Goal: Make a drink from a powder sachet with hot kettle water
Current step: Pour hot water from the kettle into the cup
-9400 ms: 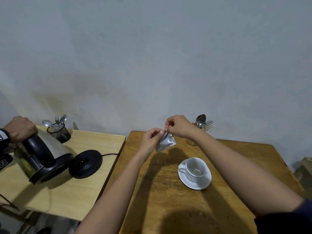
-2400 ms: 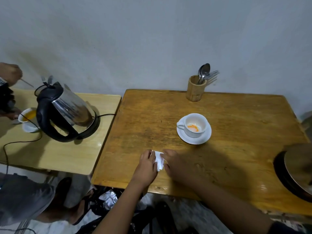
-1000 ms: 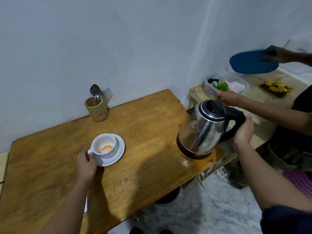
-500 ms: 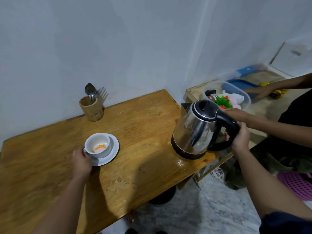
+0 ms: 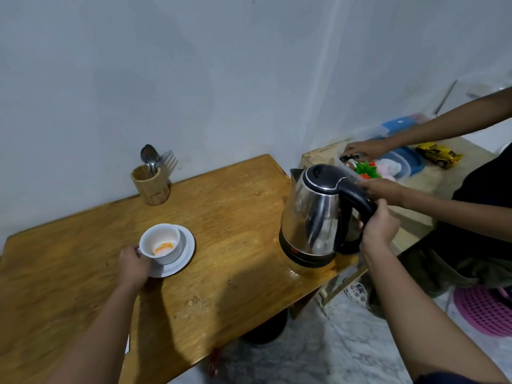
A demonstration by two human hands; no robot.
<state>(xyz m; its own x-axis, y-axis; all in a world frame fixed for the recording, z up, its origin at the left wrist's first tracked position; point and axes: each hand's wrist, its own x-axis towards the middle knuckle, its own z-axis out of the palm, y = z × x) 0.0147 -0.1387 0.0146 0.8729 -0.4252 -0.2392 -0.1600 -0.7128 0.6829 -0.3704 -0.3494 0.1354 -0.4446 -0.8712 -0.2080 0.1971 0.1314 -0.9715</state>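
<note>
Dim indoor light, soft arm shadows across the table [image 5: 227,273], wide-angle bending and blur at edges.

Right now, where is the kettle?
In the head view the kettle stands near the wooden table's right edge, right of the cup, its handle in the right hand.

A brown wooden table [image 5: 227,239] stands in the corner by a plain white wall [image 5: 194,79], over a grey marble floor [image 5: 327,350].

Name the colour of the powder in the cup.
Orange, with some white, at the bottom of the white cup; head view.
</note>
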